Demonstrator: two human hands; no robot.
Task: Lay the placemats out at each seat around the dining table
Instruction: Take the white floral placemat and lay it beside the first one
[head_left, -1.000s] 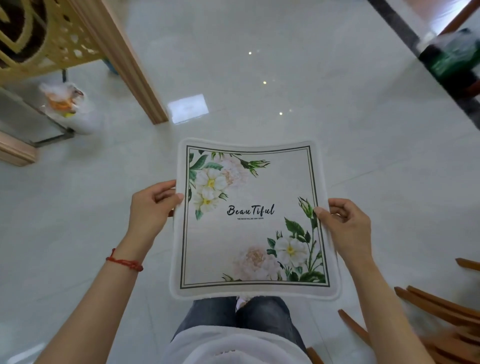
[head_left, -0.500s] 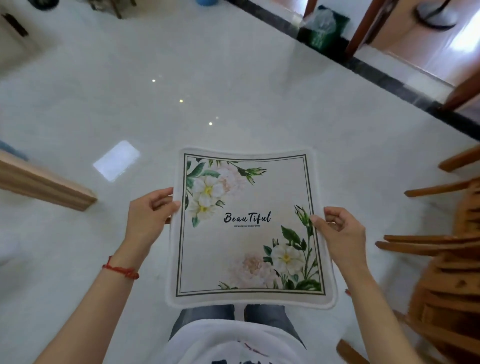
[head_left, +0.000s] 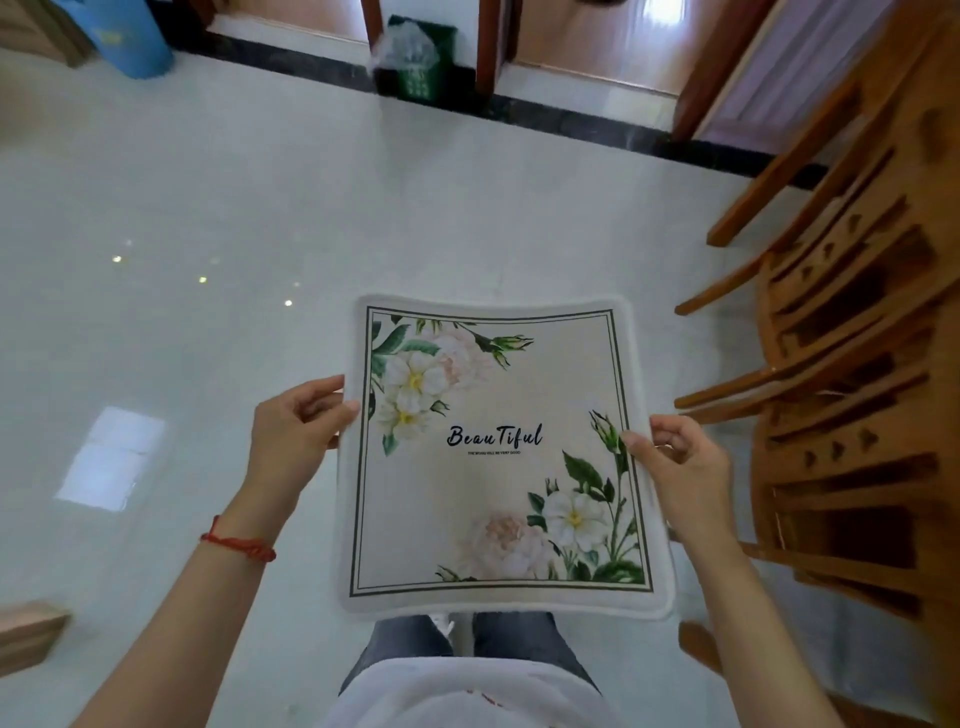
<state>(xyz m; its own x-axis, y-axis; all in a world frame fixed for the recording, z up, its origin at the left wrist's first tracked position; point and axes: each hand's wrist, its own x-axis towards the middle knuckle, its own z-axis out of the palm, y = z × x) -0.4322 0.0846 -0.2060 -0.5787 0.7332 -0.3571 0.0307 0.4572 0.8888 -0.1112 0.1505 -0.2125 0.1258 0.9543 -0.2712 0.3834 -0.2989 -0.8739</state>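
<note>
Far left top: blue bin (head_left: 130, 39) on white tile floor (head_left: 208, 182). L wrist w/ red string bracelet (head_left: 239, 543). Left hand (head_left: 296, 431) pinches placemat's L edge, thumb on top, fingers curled under. Floral placemat (head_left: 493, 467), "Beautiful" print, held flat in mid-air over the floor, above person's jeans. Green basket (head_left: 421, 62) by top edge. Right hand (head_left: 680, 467) pinches R edge, same grip. Wooden chairs (head_left: 852, 364) far right, near the placemat, not touching.

Floral placemat (head_left: 498, 457), seemingly flat, face-up
</note>
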